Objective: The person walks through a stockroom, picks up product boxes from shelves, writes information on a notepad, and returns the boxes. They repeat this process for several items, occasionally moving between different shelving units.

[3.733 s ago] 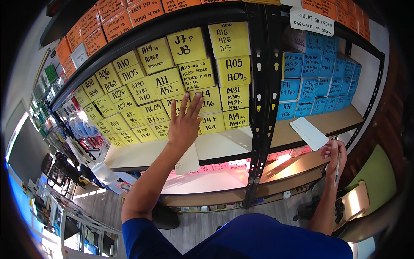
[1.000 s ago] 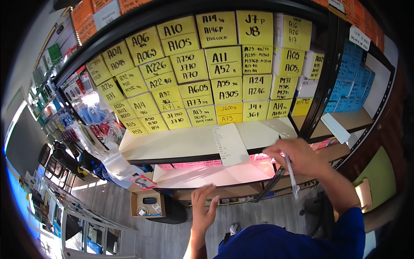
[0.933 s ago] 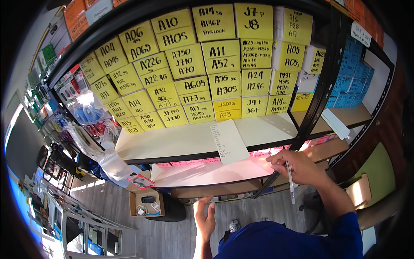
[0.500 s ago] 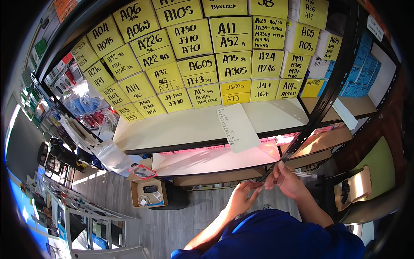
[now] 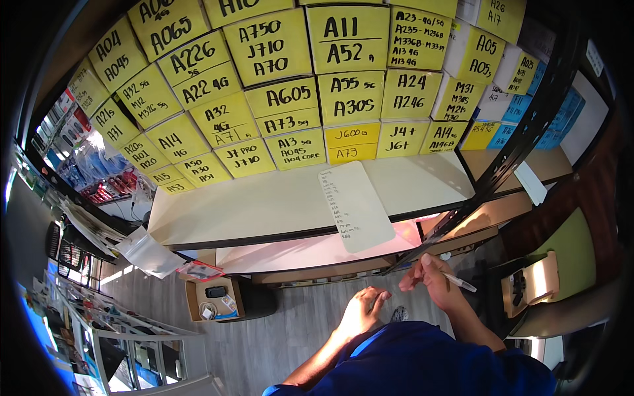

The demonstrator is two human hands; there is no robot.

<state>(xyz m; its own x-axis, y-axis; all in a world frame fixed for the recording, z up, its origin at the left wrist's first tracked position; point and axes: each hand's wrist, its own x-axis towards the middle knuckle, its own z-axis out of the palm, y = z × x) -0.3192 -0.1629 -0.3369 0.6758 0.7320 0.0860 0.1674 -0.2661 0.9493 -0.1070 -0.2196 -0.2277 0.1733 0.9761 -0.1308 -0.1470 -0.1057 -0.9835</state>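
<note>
- Right hand (image 5: 432, 280), lower centre-right of frame: fingers curled and pinched around a pen (image 5: 457, 282), barrel pointing right and away from the body, as if kept ready for writing.
- Left hand (image 5: 360, 311), lower centre, just left of the right hand: fingers loosely bent and close together, holding nothing visible; thumb angled toward the right hand, apart from it.
- Paper list (image 5: 355, 206), centre of frame: laid flat on the shelf (image 5: 264, 208), lower end overhanging the front edge, presumably so that the written lines stay readable from below.
- Yellow boxes (image 5: 294, 109), upper half of frame: stacked in rows at the back of the shelf, handwritten labels facing outward for quick finding.
- Blue boxes (image 5: 561, 122), upper right: stacked likewise in the neighbouring bay, colour setting them apart.
- Cardboard box (image 5: 212, 298), lower left on the floor: open top, small items inside, kept within reach beneath the shelf.
- Clear plastic bag (image 5: 150, 254), left of centre: draped off the shelf corner.
</note>
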